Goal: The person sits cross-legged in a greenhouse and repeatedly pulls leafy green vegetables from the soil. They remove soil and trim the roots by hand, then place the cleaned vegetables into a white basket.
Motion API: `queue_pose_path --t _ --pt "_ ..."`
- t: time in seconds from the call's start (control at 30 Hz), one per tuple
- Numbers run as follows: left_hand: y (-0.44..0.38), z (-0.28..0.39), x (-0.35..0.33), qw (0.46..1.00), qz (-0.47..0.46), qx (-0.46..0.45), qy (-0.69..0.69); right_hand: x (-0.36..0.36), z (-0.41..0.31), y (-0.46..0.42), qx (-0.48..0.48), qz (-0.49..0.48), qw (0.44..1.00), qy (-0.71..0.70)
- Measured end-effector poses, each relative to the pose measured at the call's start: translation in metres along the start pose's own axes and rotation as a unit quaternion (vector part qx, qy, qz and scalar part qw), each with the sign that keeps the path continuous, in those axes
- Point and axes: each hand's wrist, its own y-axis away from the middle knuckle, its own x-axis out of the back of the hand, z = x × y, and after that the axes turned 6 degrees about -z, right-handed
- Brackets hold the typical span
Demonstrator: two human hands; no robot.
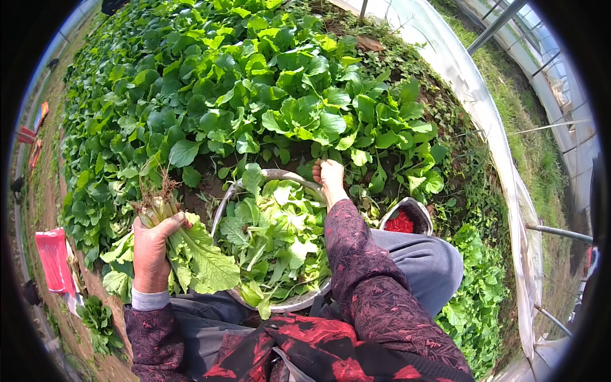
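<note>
My left hand (155, 248) is closed round a bunch of leafy greens (203, 260), whose soil-covered roots point up and whose leaves hang down. Between my knees stands a round basket (220, 210) with a pale rim, heaped with loose green leaves (286, 234). Beyond its far right rim, my right hand (329, 174) is at the base of the growing leafy plants (305, 110), fingers curled. Whether a stem is between those fingers cannot be made out.
A pale container (427, 222) with red pieces inside stands by my right knee. White plastic sheeting (496, 124) and metal poles (496, 26) line the right side. A pink-red bag (53, 260) and a pile of greens (98, 322) lie on the soil at left.
</note>
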Motion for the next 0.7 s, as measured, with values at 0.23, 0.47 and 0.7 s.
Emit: queue_pose_path --t 0.23,0.47,0.7 --pt "-0.011 0.001 -0.016 0.999 0.000 0.042 -0.006 -0.041 0.018 -0.080 -0.201 -0.020 0.917 -0.345" --pt "-0.020 -0.004 -0.019 0.995 0.032 0.084 -0.030 -0.097 -0.001 -0.105 -0.205 -0.007 0.782 -0.589" --pt "-0.035 -0.006 -0.031 0.994 0.027 0.102 -0.036 -0.100 0.012 -0.100 -0.207 0.010 0.833 -0.514"
